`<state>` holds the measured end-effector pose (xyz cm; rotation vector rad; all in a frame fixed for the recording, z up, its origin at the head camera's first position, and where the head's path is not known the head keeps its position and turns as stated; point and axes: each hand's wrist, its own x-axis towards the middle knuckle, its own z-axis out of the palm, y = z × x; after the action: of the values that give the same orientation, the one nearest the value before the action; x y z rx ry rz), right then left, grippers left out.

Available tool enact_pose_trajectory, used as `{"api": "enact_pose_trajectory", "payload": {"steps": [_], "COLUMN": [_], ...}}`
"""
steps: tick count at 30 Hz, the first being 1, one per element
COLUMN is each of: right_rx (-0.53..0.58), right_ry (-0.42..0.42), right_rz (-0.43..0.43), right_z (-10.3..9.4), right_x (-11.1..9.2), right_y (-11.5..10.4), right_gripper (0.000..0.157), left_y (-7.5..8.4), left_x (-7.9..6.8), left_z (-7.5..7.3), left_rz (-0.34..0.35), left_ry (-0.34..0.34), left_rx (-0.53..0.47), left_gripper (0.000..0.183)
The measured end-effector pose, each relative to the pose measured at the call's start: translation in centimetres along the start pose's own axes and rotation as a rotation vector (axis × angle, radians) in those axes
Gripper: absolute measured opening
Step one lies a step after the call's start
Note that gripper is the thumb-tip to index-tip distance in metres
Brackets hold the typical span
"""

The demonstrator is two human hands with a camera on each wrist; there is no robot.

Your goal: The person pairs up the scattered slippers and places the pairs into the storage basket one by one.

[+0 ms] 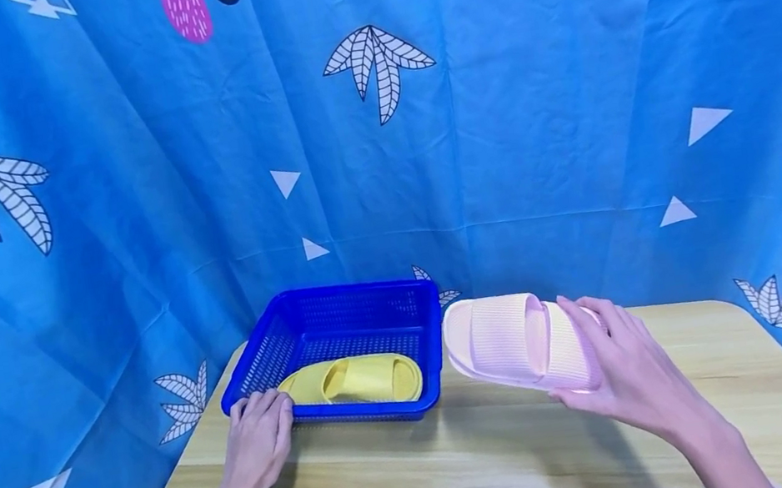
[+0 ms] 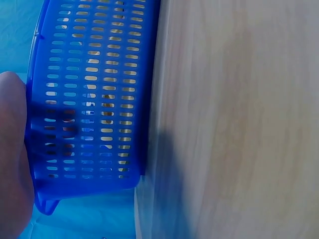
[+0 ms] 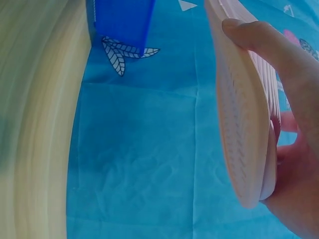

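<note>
My right hand (image 1: 632, 364) holds a pale pink slipper (image 1: 507, 340) by its heel end, above the table and just right of the basket. The toe points left, toward the basket, and its ribbed strap faces up. In the right wrist view, the thumb presses the edge of the sole (image 3: 239, 129), with fingers on the opposite side. A blue plastic basket (image 1: 360, 289) with slotted walls stands on the table. Inside it, along the near wall, lies a yellow slipper (image 1: 366, 378). My left hand (image 1: 258, 445) grips the basket's near left rim, its fingers bent over the edge.
The light wooden table (image 1: 412, 485) has rounded far corners. A blue curtain (image 1: 533, 130) printed with leaves and triangles hangs behind and to both sides of it, close to the basket's far side.
</note>
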<state>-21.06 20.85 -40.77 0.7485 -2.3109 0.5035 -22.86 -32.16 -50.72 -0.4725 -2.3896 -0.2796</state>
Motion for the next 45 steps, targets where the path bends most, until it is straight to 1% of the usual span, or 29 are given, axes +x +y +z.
{"api": "enact_pose_trajectory", "payload": {"steps": [3, 7, 13, 20, 23, 28, 31, 35, 40, 45], "right_rx": [0.002, 0.006, 0.021, 0.029, 0.046, 0.067, 0.058, 0.032, -0.008, -0.053], "right_ry": [-0.018, -0.050, -0.086, -0.163, -0.192, -0.215, -0.247, -0.305, -0.378, -0.448], "right_rz": [0.022, 0.041, 0.041, 0.029, 0.026, 0.002, -0.023, -0.033, -0.003, 0.044], "right_z": [0.1, 0.6, 1.7, 3.3, 4.3, 6.3, 7.7, 9.6, 11.6, 13.5], "right_x": [0.7, 2.2, 4.9, 8.3, 9.7, 12.2, 13.9, 15.9, 17.8, 19.0], "right_y": [-0.1, -0.5, -1.5, -2.8, -3.3, -4.0, -4.6, -5.6, -6.8, -7.6], "right_gripper": [0.114, 0.112, 0.111, 0.108, 0.107, 0.102, 0.099, 0.100, 0.100, 0.096], "left_y": [-0.1, -0.4, -0.6, -0.6, -0.5, -0.5, -0.5, -0.5, -0.4, -0.4], "left_x": [0.2, 0.3, 0.2, 0.2, 0.2, 0.2, 0.1, 0.0, -0.1, 0.1], "left_z": [0.3, 0.5, 0.7, 0.8, 0.8, 1.0, 1.1, 1.1, 1.1, 1.2], "left_rz": [0.011, 0.016, 0.005, 0.013, 0.006, 0.003, -0.005, -0.018, -0.015, -0.009], "left_ry": [0.007, 0.019, 0.025, 0.047, 0.048, 0.047, 0.049, 0.046, 0.044, 0.042], "left_rx": [-0.007, -0.008, -0.009, -0.016, -0.016, -0.019, -0.021, -0.028, -0.029, -0.023], "left_gripper": [0.024, 0.024, 0.026, 0.025, 0.025, 0.025, 0.025, 0.025, 0.025, 0.024]}}
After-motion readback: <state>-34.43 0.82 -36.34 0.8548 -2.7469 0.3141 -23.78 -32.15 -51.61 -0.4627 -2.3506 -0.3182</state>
